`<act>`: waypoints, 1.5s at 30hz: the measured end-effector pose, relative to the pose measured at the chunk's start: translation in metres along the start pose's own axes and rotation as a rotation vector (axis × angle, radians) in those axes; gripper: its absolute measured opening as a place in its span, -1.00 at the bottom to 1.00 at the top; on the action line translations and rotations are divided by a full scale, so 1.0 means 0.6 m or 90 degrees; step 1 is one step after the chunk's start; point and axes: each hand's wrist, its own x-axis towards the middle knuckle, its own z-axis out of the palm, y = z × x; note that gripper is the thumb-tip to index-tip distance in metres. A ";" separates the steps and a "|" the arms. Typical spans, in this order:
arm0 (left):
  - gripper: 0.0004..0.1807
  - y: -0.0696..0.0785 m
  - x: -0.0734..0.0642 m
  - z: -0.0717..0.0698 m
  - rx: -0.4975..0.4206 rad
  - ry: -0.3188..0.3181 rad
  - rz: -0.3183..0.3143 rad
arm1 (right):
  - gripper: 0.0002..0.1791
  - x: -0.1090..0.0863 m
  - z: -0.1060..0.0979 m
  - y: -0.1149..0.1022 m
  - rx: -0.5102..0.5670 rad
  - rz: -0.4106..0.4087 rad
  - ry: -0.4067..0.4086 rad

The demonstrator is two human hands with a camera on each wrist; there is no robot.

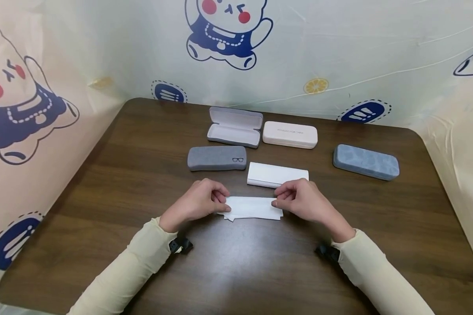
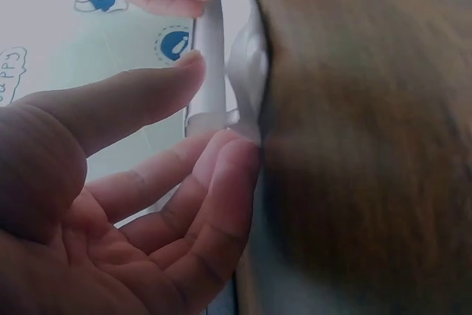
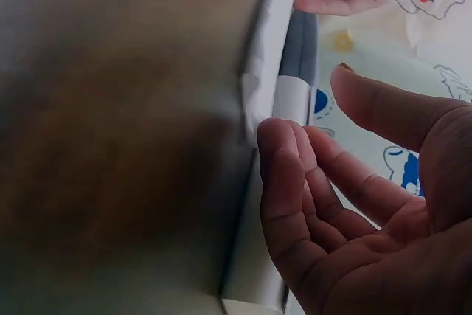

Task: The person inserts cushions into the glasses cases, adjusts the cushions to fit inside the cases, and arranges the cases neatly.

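Observation:
A folded white cloth (image 1: 254, 207) lies flat on the table, its layers uneven along the near edge. At its left end, my left hand (image 1: 199, 200) touches the edge with bent fingertips. My right hand (image 1: 302, 201) does the same at the right end. In the left wrist view the thumb (image 2: 158, 94) stands apart from the fingers, which meet the cloth's soft edge (image 2: 249, 64). The right wrist view likewise shows the thumb (image 3: 383, 108) raised away from the fingertips. Just behind the cloth lies a closed white glasses case (image 1: 276, 172), partly covered by my right hand.
Farther back are a closed grey glasses case (image 1: 217, 158), an open grey case (image 1: 234, 131) with a pale lining and a closed cream case (image 1: 290, 134). A blue patterned case (image 1: 365, 162) lies to the right. Printed curtains (image 1: 319, 52) surround the brown table (image 1: 236, 271).

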 end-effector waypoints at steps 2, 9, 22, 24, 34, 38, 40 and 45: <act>-0.70 -0.001 0.000 0.000 0.014 -0.001 0.002 | -0.77 -0.002 0.005 0.005 -0.011 -0.003 0.007; -0.74 -0.003 0.001 -0.002 0.061 0.015 0.019 | -0.76 -0.005 0.015 0.002 -0.074 0.023 0.044; -0.83 -0.001 0.009 0.010 0.139 0.040 0.015 | -0.91 0.004 0.031 -0.008 -0.222 0.003 0.045; -0.82 0.000 0.009 0.010 0.130 0.042 0.026 | -0.86 0.003 0.031 -0.007 -0.217 -0.002 0.051; -0.85 -0.002 0.005 0.006 -0.151 0.019 -0.010 | -0.87 -0.018 0.016 0.011 -0.030 0.012 0.076; -0.83 -0.003 0.003 0.003 -0.254 0.022 -0.055 | -0.91 -0.021 0.013 0.015 0.068 0.017 0.089; -0.83 -0.002 0.004 0.000 -0.271 0.023 -0.060 | -0.92 -0.020 0.010 0.011 0.097 0.018 0.102; -0.87 0.003 0.012 -0.017 -0.280 0.049 -0.049 | -0.94 -0.009 -0.002 -0.007 0.135 0.024 0.133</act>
